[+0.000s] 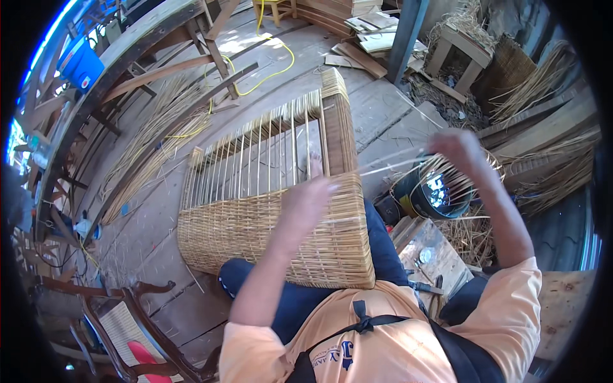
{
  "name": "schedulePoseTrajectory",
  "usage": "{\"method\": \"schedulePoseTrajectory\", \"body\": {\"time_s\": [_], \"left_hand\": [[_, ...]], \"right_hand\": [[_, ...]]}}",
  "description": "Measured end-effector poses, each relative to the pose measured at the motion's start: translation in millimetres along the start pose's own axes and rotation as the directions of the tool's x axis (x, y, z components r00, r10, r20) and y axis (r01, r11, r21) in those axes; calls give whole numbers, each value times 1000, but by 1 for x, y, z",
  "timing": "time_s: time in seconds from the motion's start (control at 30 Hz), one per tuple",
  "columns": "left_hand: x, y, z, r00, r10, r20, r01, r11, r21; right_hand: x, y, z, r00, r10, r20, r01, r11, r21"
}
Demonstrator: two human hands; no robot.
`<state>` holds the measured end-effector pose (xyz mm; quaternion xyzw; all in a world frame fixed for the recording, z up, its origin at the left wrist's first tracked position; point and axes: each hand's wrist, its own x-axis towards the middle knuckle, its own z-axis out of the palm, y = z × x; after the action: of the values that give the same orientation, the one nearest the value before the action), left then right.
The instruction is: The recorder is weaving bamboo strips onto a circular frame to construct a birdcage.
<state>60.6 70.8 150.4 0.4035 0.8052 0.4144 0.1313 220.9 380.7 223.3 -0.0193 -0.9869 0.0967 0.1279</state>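
A woven wicker panel (255,236) on a frame leans across my lap. Its lower half is closely woven, while bare upright canes span the upper part. My left hand (310,201), somewhat blurred, is closed at the weave near the panel's right side, pinching a pale cane strand (393,167). Raised off to the right, my right hand (458,152) is blurred too and closed on that strand, which stretches between the hands. Both fingertips are smeared by motion.
Below my right hand stands a dark bucket (440,191) with water and canes. A small wooden board (431,255) with tools lies at my right. Long canes (153,140) lie on the floor at left, near a workbench (128,57). A wooden chair (134,332) stands lower left.
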Motion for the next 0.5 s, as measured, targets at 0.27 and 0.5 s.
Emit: {"method": "schedulePoseTrajectory", "body": {"time_s": [0.27,0.5], "left_hand": [[-7,-21,24,955,83,286,-97,995,35],[10,-58,-27,918,-196,344,225,973,-45]], "right_hand": [[31,-89,93,986,-143,86,144,990,-6],[22,-18,63,971,22,238,17,987,-159]]}}
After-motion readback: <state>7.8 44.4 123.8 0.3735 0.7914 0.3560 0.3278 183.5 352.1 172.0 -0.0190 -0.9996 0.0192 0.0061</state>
